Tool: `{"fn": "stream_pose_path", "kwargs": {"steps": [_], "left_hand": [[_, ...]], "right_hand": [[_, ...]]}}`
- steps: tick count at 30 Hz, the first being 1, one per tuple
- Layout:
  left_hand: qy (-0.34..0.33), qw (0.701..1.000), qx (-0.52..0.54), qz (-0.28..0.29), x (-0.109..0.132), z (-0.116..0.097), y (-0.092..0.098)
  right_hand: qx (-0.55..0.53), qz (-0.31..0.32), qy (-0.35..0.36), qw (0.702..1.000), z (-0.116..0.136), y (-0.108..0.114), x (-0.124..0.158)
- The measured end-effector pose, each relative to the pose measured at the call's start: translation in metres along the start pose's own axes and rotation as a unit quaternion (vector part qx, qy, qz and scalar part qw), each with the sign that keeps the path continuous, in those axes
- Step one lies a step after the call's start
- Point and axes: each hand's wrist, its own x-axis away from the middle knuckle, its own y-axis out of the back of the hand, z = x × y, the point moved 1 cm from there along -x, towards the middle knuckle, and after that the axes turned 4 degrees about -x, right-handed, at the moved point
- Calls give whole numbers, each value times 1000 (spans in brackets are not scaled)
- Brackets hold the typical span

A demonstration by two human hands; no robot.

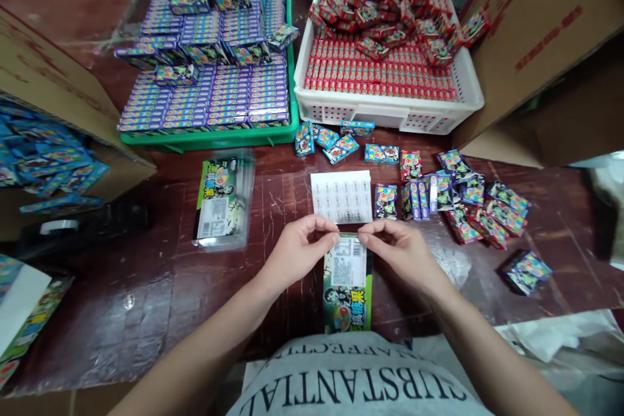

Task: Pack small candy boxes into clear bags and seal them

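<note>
A green and black candy package [347, 302] with a white label lies at the table's near edge, its print upside down to me. My left hand [309, 244] pinches the far left corner between thumb and fingers. At the far right corner my right hand [397, 250] pinches it the same way. Just beyond my fingertips lies a white sheet of round stickers [341, 195]. Right of that sheet stand small purple candy boxes [386, 201]. Off to the left is a stack of clear plastic packages [223, 203] with the same green print.
A green crate [229, 138] at the back left bears stacked purple boxes. Beside it a white basket [351, 110] holds red boxes. Several blue boxes [381, 153] and a purple-red pile [487, 211] lie on the table. Cardboard cartons [541, 58] flank both sides.
</note>
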Motion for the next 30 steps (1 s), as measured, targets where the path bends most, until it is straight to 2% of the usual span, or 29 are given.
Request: {"fn": "stream_pose_path", "kwargs": {"steps": [2,5,8,13,15,18,20,21,24,27,29,30], "left_hand": [[3,1000,-14,5,-4,-4,2],[-3,999,-33,43,-5,-9,7],[-20,996,-30,85,-1,-8,11],[-53,995,-57,55,3,-1,11],[-79,988,-122,53,1,-1,12],[-164,947,-274,31,-8,-8,18],[-225,912,-343,-10,-21,-15,25],[-248,899,-360,-33,-30,-19,29],[-285,882,-369,-74,-65,-27,41],[-262,898,-346,-65,-99,-30,51],[-218,932,-289,-34,-111,-31,54],[-197,948,-249,-20,-113,-32,55]], "right_hand": [[-13,-1,-34,999,4,1,-5],[-6,23,-44,999,7,8,-7],[14,76,-18,997,6,17,-4],[86,145,61,984,9,25,-11],[179,138,117,967,13,27,-28],[350,88,208,909,18,30,-68],[424,87,212,876,20,29,-96],[441,96,201,870,20,28,-109],[437,113,176,875,18,22,-134],[409,122,180,887,17,22,-141],[383,130,181,896,21,26,-139],[349,136,174,911,23,29,-137]]}}
